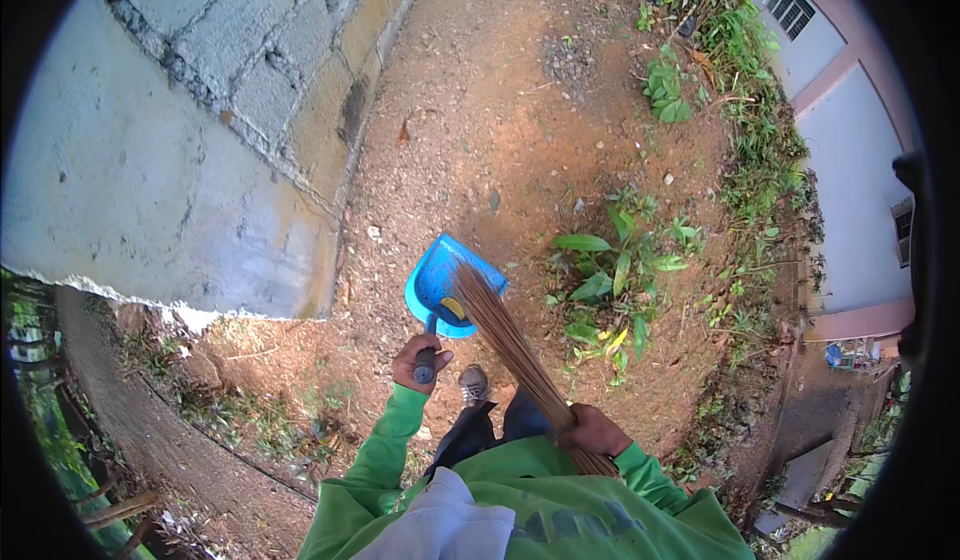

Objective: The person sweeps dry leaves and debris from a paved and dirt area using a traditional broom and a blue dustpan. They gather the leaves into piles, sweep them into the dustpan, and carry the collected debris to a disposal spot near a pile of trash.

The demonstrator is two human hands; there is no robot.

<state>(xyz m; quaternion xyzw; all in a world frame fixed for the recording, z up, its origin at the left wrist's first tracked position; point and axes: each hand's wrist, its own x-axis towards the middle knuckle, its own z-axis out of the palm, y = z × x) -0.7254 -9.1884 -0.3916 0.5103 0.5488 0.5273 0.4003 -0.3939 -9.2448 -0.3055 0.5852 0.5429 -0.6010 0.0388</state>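
Note:
My left hand (421,363) is closed around the handle of a blue plastic dustpan (437,275), which is held over the dirt. A yellow leaf lies inside the pan, near its handle end. My right hand (592,431) grips a stick broom (517,350) of thin brown bristles near its bound end. The broom slants up and to the left, and its bristle tips reach over the pan's right part. Whether the tips touch the pan cannot be told.
A concrete block wall (255,72) stands at the upper left. Leafy green plants (611,271) grow right of the broom, with weeds (757,155) along a pale building (859,124). My shoe (474,385) is on the dirt below the dustpan. A paved path (172,432) curves at lower left.

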